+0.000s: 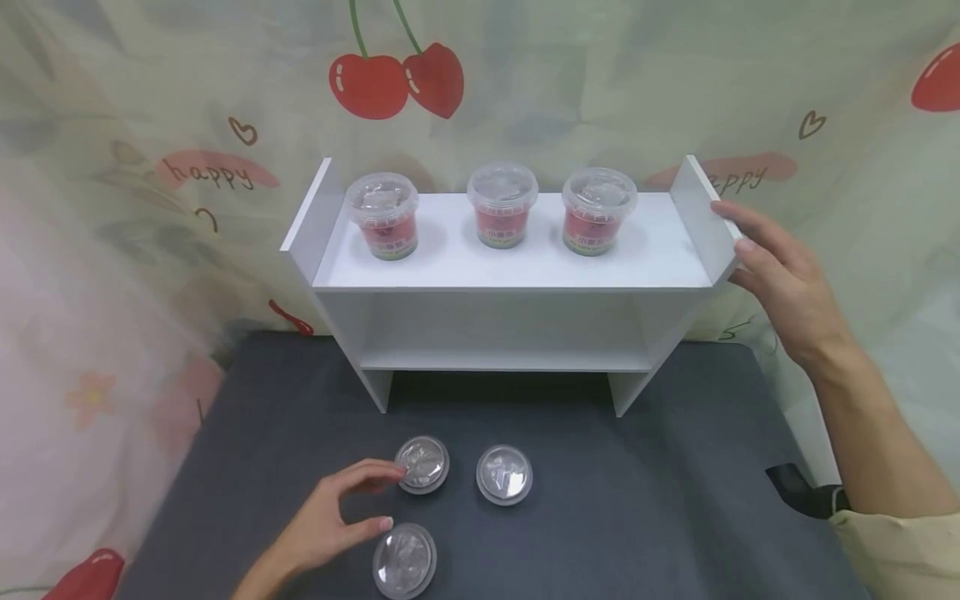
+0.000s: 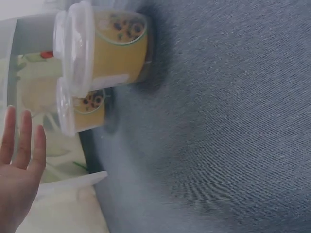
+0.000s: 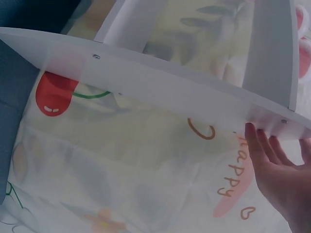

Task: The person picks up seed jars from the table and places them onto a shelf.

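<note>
Three tubs (image 1: 422,464) sit on the surface (image 1: 637,500), so the empty, spread left hand (image 1: 330,512) should softly pinch the one at its two o'clock while the loose right hand (image 1: 797,287) touches the shelf (image 1: 480,273).

The word "happy" (image 1: 207,173) stands in handwritten letters on a pink patch of the cloth (image 1: 555,100) left of the shelf (image 1: 457,268); on the right the shelf hides the start of another "happy" (image 1: 738,179), which reads whole, sideways, in the right wrist view. White characters on the red cups (image 1: 502,223) are too small to read surely.
</note>
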Demonstrator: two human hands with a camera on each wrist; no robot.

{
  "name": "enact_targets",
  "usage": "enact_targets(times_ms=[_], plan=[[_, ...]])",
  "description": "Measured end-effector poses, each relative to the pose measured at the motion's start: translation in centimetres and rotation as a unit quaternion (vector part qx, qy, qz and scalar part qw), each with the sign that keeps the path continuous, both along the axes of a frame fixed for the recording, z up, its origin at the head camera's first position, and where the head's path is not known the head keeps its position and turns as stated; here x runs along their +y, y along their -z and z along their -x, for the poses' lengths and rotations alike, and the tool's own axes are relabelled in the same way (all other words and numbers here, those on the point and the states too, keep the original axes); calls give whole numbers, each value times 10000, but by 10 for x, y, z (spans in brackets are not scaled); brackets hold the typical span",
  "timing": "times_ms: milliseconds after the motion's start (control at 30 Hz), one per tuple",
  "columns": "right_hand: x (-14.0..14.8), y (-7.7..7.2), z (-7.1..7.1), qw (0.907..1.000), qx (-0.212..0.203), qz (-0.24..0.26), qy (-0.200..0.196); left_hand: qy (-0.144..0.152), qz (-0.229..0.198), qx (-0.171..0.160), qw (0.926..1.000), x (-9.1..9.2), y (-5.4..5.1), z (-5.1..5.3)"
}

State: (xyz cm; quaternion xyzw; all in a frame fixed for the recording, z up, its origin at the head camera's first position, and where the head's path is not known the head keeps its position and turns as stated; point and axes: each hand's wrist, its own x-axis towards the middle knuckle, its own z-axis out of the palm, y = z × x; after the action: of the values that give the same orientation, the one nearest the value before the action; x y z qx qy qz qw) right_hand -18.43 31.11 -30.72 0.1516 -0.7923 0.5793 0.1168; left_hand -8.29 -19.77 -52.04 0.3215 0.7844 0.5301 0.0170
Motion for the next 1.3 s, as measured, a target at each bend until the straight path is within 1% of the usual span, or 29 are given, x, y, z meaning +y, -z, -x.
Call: enact_targets(times_ms=[67,200,267,333,400,567,633,700,800,900,967,1033,1200,1300], plan=[[0,0,1,10000,-9,90,-3,-53,-40,13,10000,0,4,-3],[1,0,2,9999,7,38,111,-173,-237,255,9992,-1,15,-7],[2,1,2,9999,32,83,86,-189,-284,256,9991,-2,21,-10],[3,1,3,9996,31,280,-27,-165,-225,135,9995,-3,25,-13],[3,2,4,9986,13,498,-165,-108,-126,-74,9998,-5,29,-16],[2,3,6,9933,-104,1048,-477,111,49,-315,9994,-7,38,-23],[1,4,7,9913,-123,1167,-589,142,132,-404,9990,-8,42,-27],[1,5,7,9894,-155,1267,-691,163,151,-630,9978,-8,45,-29],[0,6,8,9875,-252,1348,-783,213,133,-784,9966,-8,50,-33],[-1,7,10,9883,-326,1296,-741,364,36,-749,9965,-8,55,-37],[-2,8,11,9893,-341,1237,-700,397,27,-689,9968,-7,58,-39],[-3,8,12,9900,-332,1188,-680,368,63,-574,9977,-6,60,-40],[-4,9,13,9896,-320,1228,-681,185,177,-490,9985,-2,66,-43],[-3,10,12,9889,-327,1273,-685,212,137,-698,9972,-2,72,-44]])
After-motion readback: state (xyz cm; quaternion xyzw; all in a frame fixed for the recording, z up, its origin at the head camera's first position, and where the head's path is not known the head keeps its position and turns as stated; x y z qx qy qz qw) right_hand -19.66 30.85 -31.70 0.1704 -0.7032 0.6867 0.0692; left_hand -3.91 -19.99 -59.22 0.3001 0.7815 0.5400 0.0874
